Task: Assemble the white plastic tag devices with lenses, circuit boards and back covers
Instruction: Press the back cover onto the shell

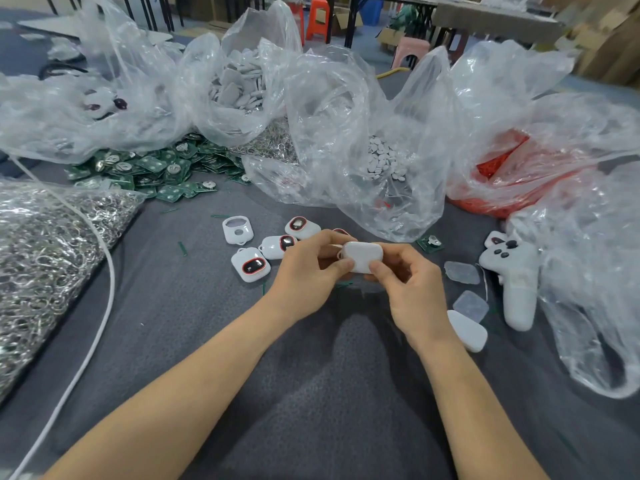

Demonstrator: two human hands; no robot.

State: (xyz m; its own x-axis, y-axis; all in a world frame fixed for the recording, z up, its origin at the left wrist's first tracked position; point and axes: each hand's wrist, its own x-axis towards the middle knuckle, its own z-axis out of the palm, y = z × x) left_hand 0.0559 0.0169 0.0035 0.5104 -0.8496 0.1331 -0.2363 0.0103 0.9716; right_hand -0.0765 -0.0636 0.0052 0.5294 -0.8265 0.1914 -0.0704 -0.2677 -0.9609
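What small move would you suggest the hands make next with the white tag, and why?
Probably squeeze it shut: the left hand and right hand both pinch the white tag, its plain back facing up, with both thumbs at its near edge.

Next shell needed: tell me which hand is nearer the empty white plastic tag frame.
Left. The left hand sits just right of the white tag frame; the right hand is farther right.

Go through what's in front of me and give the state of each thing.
Held tag: pinched by left hand and right hand, plain side up.
Empty shell: lying loose, no lens fitted.
Lensed tags: lying face up, lenses fitted.
Back cover: lying loose, unattached.
Circuit boards: loose heap.
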